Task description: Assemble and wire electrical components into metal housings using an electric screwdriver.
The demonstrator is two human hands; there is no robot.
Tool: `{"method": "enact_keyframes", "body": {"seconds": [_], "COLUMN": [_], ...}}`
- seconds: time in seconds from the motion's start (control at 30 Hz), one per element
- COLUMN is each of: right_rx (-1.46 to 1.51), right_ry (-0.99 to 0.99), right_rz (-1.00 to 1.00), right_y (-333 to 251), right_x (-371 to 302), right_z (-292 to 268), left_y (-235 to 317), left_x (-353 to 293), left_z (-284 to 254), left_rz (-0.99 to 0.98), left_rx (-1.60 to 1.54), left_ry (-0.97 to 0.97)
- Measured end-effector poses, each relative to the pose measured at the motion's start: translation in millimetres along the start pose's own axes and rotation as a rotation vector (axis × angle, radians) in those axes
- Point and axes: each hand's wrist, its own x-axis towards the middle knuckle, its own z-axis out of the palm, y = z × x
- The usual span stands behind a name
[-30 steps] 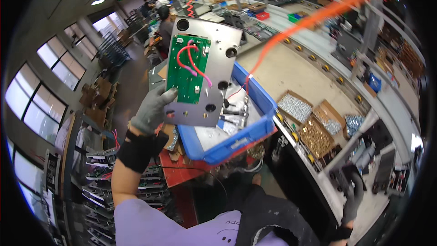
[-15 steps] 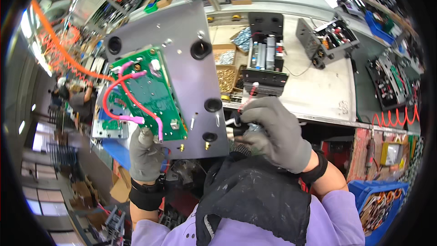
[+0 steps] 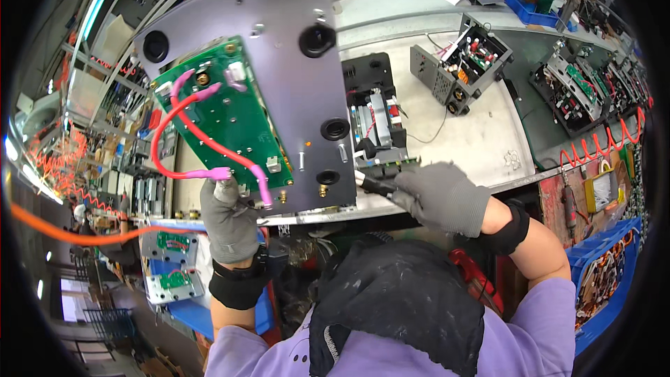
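My left hand (image 3: 230,223) is closed on the lower edge of a large grey metal panel (image 3: 289,91), holding it tilted up. On the panel sits a green circuit board (image 3: 227,122) with red cables (image 3: 155,141) ending in pink-sleeved lugs. One lug lies against my left thumb. Black ring grommets (image 3: 334,129) and small studs dot the panel. At the panel's lower right edge, my right hand (image 3: 447,199) is closed on a slim black piece with a white tip (image 3: 378,186). Its exact kind is unclear, and the panel's edge may hide part of it.
Behind the panel, an opened black unit (image 3: 380,122) and a grey metal chassis (image 3: 460,63) stand on the white bench. More assemblies (image 3: 572,91) are at the right. A red coiled hose (image 3: 607,141) and a blue bin of cables (image 3: 606,276) lie right; blurry boards (image 3: 174,281) sit lower left.
The view has swung, shifting the bench leftward. The panel sits slightly higher in view. My right hand has moved slightly right, and the black piece now shows more clearly in its fingers.
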Motion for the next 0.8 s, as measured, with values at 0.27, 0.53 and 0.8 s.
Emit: {"method": "enact_keyframes", "body": {"seconds": [0.27,0.53,0.8], "right_rx": [0.839,-0.672,0.477], "right_ry": [0.232,0.495,0.096], "right_rz": [-0.149,-0.597,-0.104], "right_y": [9.6,82.2,48.5], "right_x": [82.2,130.9,116.3], "right_z": [50.7,-54.0,-67.7], "left_y": [-37.4,-46.7,-49.9], "left_x": [89.5,123.9,146.3], "left_z": [-4.2,3.0,13.8], "left_rz": [-0.292,-0.45,-0.162], "left_rx": [-0.427,-0.306,-0.504], "left_ry": [0.045,-0.188,0.077]}}
